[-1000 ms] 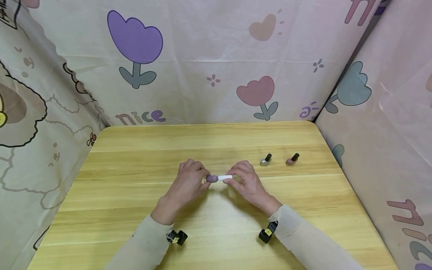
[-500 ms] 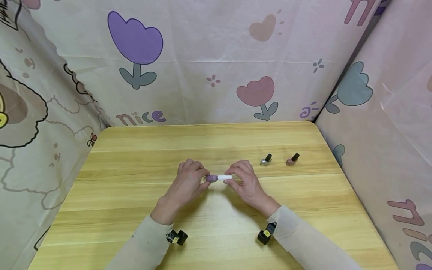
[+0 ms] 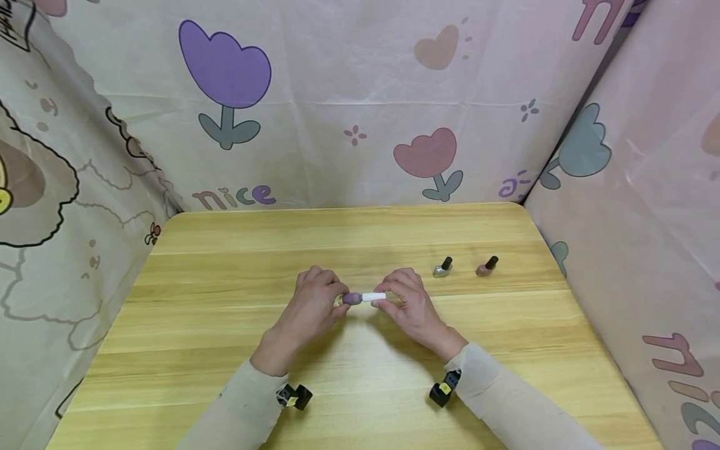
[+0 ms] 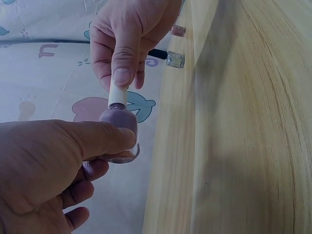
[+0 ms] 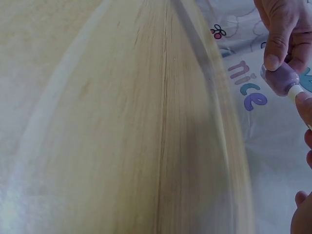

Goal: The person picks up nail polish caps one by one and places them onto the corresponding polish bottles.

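Observation:
A bottle of purple nail polish (image 3: pixel 352 299) lies sideways between my two hands over the middle of the table. My left hand (image 3: pixel 316 301) pinches its glass body near the base, the thumb flat across it in the left wrist view. On the other end, my right hand (image 3: pixel 409 302) pinches the long white cap (image 3: pixel 374 297) between thumb and fingers. At the cap's lower edge, a short stretch of bottle neck (image 4: pixel 116 106) shows in the left wrist view. Purple polish fills the glass (image 5: pixel 282 80) in the right wrist view, partly hidden by the fingertips.
Two more nail polish bottles with black caps stand beyond my right hand, a silvery one (image 3: pixel 442 269) and a pinkish one (image 3: pixel 485 269). The wooden table (image 3: pixel 236 237) meets a patterned cloth (image 3: pixel 332 156) at its far edge, with more cloth along both sides.

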{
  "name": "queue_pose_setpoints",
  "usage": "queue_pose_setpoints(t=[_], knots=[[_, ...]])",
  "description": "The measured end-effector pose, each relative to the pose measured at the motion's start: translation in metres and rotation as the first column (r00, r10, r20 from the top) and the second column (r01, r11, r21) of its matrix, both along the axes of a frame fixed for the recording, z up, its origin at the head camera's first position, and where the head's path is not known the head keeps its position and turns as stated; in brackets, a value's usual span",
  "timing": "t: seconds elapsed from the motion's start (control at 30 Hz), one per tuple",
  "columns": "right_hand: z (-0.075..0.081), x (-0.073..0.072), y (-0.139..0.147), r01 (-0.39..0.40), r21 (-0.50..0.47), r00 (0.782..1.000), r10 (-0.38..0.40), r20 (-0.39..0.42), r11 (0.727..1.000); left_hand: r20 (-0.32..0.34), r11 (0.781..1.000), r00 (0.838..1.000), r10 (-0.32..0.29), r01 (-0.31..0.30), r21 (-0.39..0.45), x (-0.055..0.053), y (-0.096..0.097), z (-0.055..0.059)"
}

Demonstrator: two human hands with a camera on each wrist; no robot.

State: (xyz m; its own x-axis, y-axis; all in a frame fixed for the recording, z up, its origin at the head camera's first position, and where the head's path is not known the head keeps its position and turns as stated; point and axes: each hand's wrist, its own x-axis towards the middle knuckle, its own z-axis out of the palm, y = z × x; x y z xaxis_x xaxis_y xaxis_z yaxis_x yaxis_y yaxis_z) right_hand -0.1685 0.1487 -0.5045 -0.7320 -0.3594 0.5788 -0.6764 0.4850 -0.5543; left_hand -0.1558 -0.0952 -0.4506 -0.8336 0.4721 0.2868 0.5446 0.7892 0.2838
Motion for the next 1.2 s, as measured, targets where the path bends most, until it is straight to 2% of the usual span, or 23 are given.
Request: queue_pose_setpoints(t=[0.4, 0.63, 0.9, 1.2], knots=[[-0.0009, 0.0021, 0.001, -0.009, -0.035, 1.0, 0.008, -0.02, 0.999, 0.0, 1.0, 1.0, 0.005, -0.005, 0.01, -0.0005, -0.0019, -0.0001], [0.0006, 0.0033, 0.0011, -0.004, -0.022, 1.0, 0.004, 0.024, 1.0, -0.002, 1.0, 1.0, 0.0, 0.0, -0.003, 0.0, -0.0015, 0.0004], [0.0018, 0.003, 0.0001, -0.004, -0.006, 0.999, 0.004, -0.04, 1.0, 0.0, 1.0, 1.0, 0.002, -0.002, -0.023, 0.0011, -0.0004, 0.0013], [0.0012, 0.0014, 0.0014, -0.004, 0.017, 1.0, 0.004, -0.014, 1.0, -0.002, 1.0, 1.0, 0.004, -0.004, -0.025, 0.0009, -0.0001, 0.0021]])
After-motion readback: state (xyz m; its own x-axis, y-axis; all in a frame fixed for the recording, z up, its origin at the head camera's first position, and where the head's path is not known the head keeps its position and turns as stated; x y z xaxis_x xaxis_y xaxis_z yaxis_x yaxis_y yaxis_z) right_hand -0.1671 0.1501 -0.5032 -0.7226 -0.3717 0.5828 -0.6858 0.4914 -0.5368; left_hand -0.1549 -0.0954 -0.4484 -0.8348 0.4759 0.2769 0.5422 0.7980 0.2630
